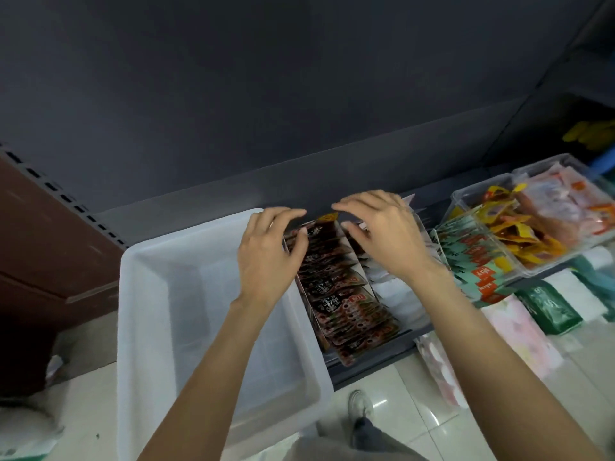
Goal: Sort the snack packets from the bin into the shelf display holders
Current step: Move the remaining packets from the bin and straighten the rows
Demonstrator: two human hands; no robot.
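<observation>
Packets (342, 294), dark red, fill holder (307, 294) betw. both hands. Left hand (269, 257) and right hand (382, 234) rest curled fingers on rear packets; grasp unclear. Bin (219, 294) left of hands looks emptied; sorting approx. complete.

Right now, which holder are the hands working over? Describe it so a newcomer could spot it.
Start at the big white bin on the shelf. The holder stands directly right of it, under the left hand and right hand. Its packets are dark brown and red; the neighbours hold white, green and orange ones.
</observation>
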